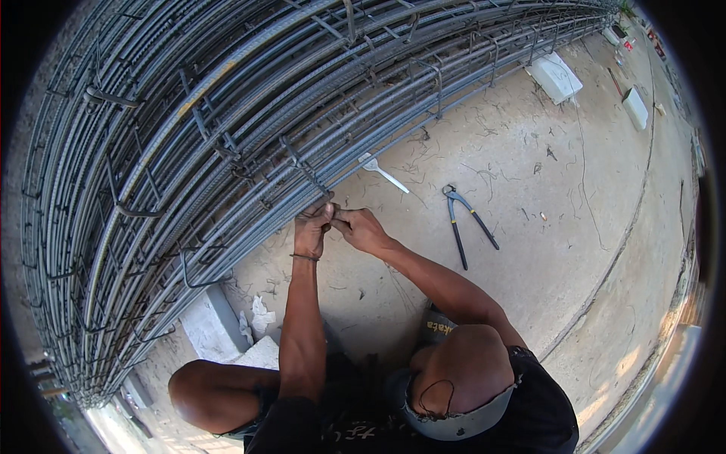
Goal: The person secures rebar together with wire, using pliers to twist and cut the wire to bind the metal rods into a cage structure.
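Long ribbed steel bars, bound with square stirrups into a rebar cage (pixel 249 181), stretch across the left and top. At the cage's near edge, my left hand (pixel 311 227) is closed right by a stirrup corner (pixel 318 184), with a dark band on its wrist. My right hand (pixel 364 229) meets it from the right, thumb and fingers pinched together against the left fingertips. Whatever is between the fingers is too small and hidden to make out. To the right, end-cutting nippers (pixel 458 216) with dark handles lie on the concrete, jaws up and handles spread.
A white plastic fork or spoon (pixel 386 174) lies beside the cage. Pale blocks (pixel 556 77) sit by the cage at upper right and lower left (pixel 210 325). Short wire scraps litter the concrete floor (pixel 529 287). My bent knees (pixel 469 367) are at the bottom.
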{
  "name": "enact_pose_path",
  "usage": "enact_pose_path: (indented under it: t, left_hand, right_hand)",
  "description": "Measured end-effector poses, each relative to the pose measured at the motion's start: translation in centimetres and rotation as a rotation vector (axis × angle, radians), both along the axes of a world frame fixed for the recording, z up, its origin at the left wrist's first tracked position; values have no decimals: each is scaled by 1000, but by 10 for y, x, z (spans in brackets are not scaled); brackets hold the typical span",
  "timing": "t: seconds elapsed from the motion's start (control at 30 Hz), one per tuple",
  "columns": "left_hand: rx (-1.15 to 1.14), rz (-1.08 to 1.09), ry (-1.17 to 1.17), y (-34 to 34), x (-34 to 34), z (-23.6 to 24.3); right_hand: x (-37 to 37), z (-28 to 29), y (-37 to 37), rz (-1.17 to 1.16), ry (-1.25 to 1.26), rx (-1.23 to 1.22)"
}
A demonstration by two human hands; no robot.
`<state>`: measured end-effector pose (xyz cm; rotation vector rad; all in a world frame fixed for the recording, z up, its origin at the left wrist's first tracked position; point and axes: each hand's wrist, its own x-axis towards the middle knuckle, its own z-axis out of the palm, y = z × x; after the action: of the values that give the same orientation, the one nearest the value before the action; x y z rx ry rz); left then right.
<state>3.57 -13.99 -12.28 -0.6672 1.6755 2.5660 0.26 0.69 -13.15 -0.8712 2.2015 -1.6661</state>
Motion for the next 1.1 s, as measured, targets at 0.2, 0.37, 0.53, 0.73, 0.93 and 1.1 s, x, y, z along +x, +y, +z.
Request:
enact_pose_path:
  t: [0.2,0.37,0.53,0.73,0.93,1.1]
  left_hand:
    - [-518,255,114,28,-4,5]
    - [-1351,533,221,47,-4,0]
    - [-1431,591,237,57,-11,2]
    - [-869,403,134,52,4,2]
    - [-470,289,216,37,5,-3]
    - [-478,244,236,30,5,-10]
  right_hand:
    - [45,7,21,80,-1086,-330]
    - [28,38,100,-359,264,468]
    - [1,21,187,-502,118,1087]
    - [-8,2,226,-425,-67,1107]
    - [-12,9,223,-423,-30,921]
    - [-12,46,208,-386,-656,234]
